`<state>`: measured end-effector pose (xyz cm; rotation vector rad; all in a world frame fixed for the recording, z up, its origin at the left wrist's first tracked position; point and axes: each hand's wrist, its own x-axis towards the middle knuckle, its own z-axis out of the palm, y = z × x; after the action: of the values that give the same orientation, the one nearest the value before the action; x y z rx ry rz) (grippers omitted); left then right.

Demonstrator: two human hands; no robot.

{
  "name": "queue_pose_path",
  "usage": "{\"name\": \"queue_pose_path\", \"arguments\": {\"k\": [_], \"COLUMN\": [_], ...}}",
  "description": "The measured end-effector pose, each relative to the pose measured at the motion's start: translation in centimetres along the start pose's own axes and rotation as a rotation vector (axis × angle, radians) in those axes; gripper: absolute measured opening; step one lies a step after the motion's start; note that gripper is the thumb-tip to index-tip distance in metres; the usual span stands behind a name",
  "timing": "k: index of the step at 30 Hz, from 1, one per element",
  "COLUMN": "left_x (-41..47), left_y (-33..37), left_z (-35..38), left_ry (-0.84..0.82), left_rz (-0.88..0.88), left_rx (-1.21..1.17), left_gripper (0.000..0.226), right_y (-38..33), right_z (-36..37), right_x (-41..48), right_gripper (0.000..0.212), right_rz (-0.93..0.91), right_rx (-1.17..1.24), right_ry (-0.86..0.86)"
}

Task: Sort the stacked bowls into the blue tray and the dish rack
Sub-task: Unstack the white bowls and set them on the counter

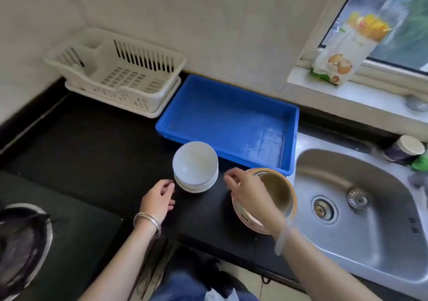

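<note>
Stacked bowls, white (pixel 195 167): sitting on the black bench (pixel 92 143), touching the near-left edge of the blue tray (pixel 231 120), which is lying empty. Second stack, tan with a metal bowl nested inside (pixel 273 196): standing just right of the white stack, against the tray's near-right corner. Dish rack (pixel 118 73): resting empty, just left of the tray at the wall.

Handling, judged: glazed ware, stiff, breakable, likely slick; the top bowl is probably lifting best by its rim, thumb inside.

Left hand (pixel 158 202): hovering just left of the white stack, grip open, holding nothing. Right hand (pixel 245 191): reaching across the tan stack, fingers loosely curled, empty.

Obscured: the right forearm is covering much of the tan stack; the bowl count in either stack is not readable; edges are blurring.
</note>
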<state>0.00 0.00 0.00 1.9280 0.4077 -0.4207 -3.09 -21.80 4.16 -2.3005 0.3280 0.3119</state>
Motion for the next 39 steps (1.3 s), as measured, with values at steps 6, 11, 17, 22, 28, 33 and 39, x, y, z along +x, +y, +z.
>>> {"name": "queue_pose_path", "arguments": {"k": [6, 11, 17, 22, 28, 33, 39], "left_x": [1.9, 2.0, 1.8, 2.0, 2.2, 1.5, 0.9], "left_y": [2.9, 3.0, 3.1, 3.5, 5.2, 5.3, 5.2], "left_z": [1.0, 1.4, 1.5, 1.6, 2.6, 3.3, 3.2], "left_ry": [0.026, 0.048, 0.074, 0.105, 0.186, 0.299, 0.341], "left_rz": [0.003, -0.026, -0.023, -0.006, -0.015, 0.065, 0.089], "left_rx": [-0.129, -0.165, -0.214, -0.137, 0.122, 0.213, 0.124], "left_gripper": [0.035, 0.033, 0.032, 0.028, 0.026, 0.021, 0.021], "right_y": [-3.8, -4.6, -5.0, -4.3, -3.5, -2.5, -2.4], "right_z": [1.4, 1.8, 1.3, -0.8, -3.5, -4.0, -4.3], "right_x": [5.3, 6.0, 6.4, 5.8, 4.6, 4.3, 3.8], "right_gripper": [0.031, 0.012, 0.011, 0.019, 0.016, 0.015, 0.013], "right_rz": [0.042, 0.018, -0.007, 0.046, 0.009, 0.021, 0.046], "right_rx": [-0.178, -0.356, -0.396, -0.15, -0.045, -0.038, -0.002], "right_ry": [0.136, 0.159, 0.067, 0.122, 0.169, 0.169, 0.167]}}
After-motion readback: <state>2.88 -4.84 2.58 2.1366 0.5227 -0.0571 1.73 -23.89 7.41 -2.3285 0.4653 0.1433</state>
